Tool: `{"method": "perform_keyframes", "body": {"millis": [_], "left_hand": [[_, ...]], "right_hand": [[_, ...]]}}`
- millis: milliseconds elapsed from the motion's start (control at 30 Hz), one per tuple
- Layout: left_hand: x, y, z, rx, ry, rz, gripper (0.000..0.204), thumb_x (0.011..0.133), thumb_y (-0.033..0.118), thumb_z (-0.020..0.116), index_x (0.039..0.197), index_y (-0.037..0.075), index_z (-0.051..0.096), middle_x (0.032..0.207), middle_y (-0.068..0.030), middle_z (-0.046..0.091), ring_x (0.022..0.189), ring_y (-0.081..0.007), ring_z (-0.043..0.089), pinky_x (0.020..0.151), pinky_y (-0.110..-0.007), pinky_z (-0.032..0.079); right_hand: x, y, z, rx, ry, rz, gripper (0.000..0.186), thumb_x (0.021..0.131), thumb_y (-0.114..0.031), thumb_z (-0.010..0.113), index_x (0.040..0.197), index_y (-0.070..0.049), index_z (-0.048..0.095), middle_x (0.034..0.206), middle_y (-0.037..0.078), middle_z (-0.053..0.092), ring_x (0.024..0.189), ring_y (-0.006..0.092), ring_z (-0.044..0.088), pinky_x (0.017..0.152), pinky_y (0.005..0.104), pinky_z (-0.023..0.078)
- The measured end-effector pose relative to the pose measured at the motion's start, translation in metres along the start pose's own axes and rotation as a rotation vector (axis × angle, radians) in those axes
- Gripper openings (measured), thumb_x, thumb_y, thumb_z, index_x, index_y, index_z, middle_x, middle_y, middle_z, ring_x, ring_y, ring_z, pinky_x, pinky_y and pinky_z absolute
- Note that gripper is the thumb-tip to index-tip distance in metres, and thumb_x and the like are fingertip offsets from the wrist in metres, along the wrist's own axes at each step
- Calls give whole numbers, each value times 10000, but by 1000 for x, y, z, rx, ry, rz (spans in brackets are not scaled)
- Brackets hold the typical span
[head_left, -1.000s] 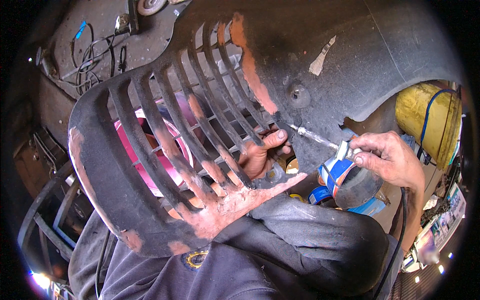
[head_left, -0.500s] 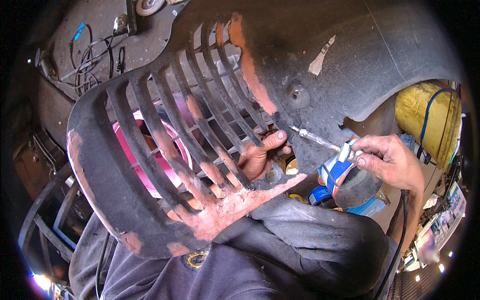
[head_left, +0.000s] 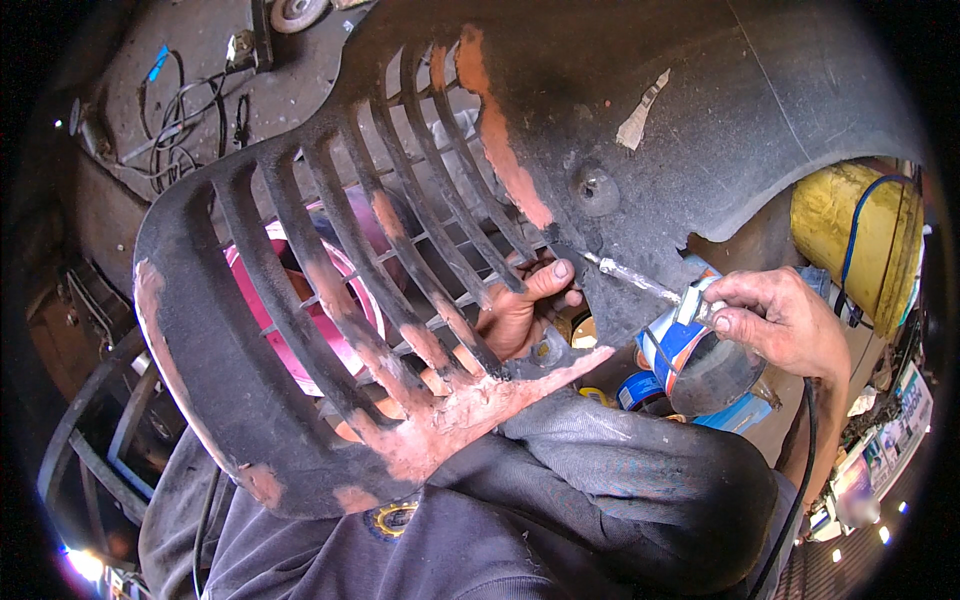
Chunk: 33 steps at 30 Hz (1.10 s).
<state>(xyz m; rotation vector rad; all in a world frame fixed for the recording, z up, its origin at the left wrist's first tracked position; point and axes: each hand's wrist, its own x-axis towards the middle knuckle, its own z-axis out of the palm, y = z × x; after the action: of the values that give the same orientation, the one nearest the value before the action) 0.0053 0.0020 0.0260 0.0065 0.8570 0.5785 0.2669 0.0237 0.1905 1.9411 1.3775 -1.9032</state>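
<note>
A black plastic bumper panel (head_left: 680, 150) with a slatted grille (head_left: 320, 260) stretches across the view, patched with pink filler (head_left: 450, 420). My left hand (head_left: 515, 315) grips it from behind at the lower slat ends, thumb showing, other fingers partly hidden. My right hand (head_left: 775, 325) is closed on a corded tool, apparently a soldering iron, with a slim metal shaft (head_left: 635, 275); its tip meets the dark plastic just right of my left thumb. Beneath that hand is a blue, white and orange can (head_left: 655, 355).
Behind the panel are a pink round container (head_left: 250, 300) and tangled cables (head_left: 175, 130). A yellow container (head_left: 840, 240) stands at right, a blue tin (head_left: 640, 390) below the panel. My trousered leg (head_left: 640, 480) is under the panel. Black bars (head_left: 75, 440) stand at left.
The grille's left end has shifted very slightly since a second ago. Both hands and the tool tip stay in almost the same place.
</note>
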Motion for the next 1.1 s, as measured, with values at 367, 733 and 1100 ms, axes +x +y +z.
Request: {"method": "perform_keyframes", "body": {"millis": [367, 733, 1100], "left_hand": [[-1, 2, -1, 22, -7, -22, 353, 904, 140, 679, 1211, -1, 576, 1027, -78, 658, 832, -142, 631, 681, -226, 538], [-3, 3, 8, 31, 120, -64, 224, 838, 132, 733, 1002, 49, 604, 866, -50, 652, 731, -150, 657, 639, -295, 569], [2, -1, -9, -34, 97, -15, 257, 875, 109, 714, 1061, 44, 549, 888, -39, 584, 748, -162, 617, 650, -276, 569]], "right_hand": [[1, 4, 3, 37, 12, -3, 216, 882, -120, 672, 1041, 26, 662, 829, 111, 677, 737, 141, 617, 693, 313, 482], [-69, 58, 13, 708, 699, -106, 573, 796, -260, 731, 1261, -23, 492, 883, 144, 662, 624, 114, 602, 501, 202, 474], [-114, 99, 66, 916, 1157, -326, 581, 887, -305, 677, 1332, 1, 463, 1125, 238, 618, 625, 141, 603, 520, 241, 481]]}}
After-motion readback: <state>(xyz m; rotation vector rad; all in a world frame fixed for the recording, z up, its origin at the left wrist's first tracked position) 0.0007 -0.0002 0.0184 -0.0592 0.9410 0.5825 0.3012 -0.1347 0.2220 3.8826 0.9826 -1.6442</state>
